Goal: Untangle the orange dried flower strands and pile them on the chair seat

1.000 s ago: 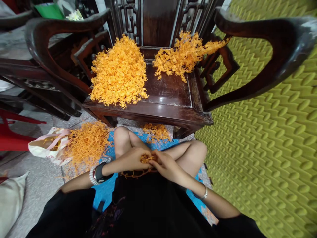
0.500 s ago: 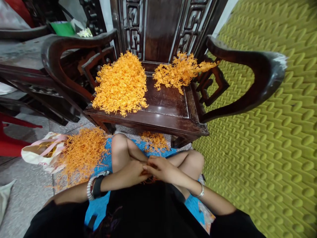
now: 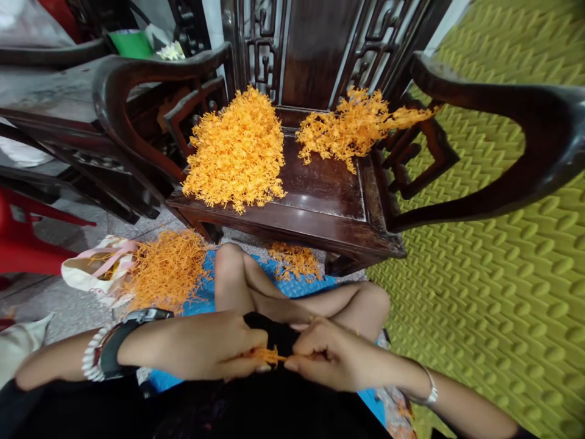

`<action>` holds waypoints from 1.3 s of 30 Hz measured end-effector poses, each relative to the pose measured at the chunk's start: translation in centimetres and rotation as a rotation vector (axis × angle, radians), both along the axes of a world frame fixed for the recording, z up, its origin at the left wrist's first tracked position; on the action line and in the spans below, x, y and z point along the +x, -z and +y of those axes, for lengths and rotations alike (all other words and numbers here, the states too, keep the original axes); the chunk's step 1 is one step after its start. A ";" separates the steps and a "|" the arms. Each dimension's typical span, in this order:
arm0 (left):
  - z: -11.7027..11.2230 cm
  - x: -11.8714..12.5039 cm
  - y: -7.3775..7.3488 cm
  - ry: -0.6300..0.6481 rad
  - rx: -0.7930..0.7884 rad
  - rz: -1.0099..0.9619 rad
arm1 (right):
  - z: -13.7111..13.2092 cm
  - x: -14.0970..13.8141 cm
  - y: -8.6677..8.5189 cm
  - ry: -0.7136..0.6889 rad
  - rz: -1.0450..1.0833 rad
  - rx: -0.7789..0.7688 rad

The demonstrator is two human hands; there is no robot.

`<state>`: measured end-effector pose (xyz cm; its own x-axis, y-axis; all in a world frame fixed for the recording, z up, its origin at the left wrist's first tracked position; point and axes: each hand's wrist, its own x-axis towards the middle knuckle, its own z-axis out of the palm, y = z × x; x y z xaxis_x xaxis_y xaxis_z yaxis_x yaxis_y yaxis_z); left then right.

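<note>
In front of my lap, my left hand (image 3: pixel 233 344) is closed on a small bunch of orange strands (image 3: pixel 270 355), with part of it sticking out beyond the fingers. My right hand (image 3: pixel 331 353) pinches the other end of the strands, so a short length is stretched between the two hands. A heap of loose, thin orange strands (image 3: pixel 167 268) lies on the floor to the left. On the chair seat (image 3: pixel 315 189) sits a large pile of orange knotted or frilly pieces (image 3: pixel 237 152). Beside it, to the right, lies a smaller orange clump (image 3: pixel 351 128).
The dark wooden chair's curved right arm (image 3: pixel 498 201) reaches toward a yellow-green padded mat (image 3: pixel 479 317). More orange pieces (image 3: pixel 295 262) lie under the seat, by a blue mat (image 3: pixel 208 291). A white bag (image 3: pixel 82 274) and a red stool (image 3: pixel 27 238) stand at left.
My hands have moved apart and come closer to my body, with the orange strands now visible stretched between them. The view has shifted slightly, carrying the chair to the right.
</note>
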<state>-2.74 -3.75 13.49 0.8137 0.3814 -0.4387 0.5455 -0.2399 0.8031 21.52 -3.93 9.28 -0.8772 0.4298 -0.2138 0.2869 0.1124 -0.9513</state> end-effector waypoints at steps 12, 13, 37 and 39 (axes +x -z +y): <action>8.8 -8.5 -1.2 -0.831 0.803 0.002 | 2.4 8.1 -1.1 0.609 0.004 0.245; 11.1 -8.4 -1.3 -0.845 0.911 0.000 | 2.8 7.5 -0.8 0.665 0.020 0.249; 20.3 3.5 -2.4 -0.555 0.948 -0.430 | 7.7 -0.1 1.0 0.992 0.276 0.299; 16.0 5.0 -1.5 -0.324 0.637 -0.344 | 7.4 -0.5 0.9 0.996 0.238 0.522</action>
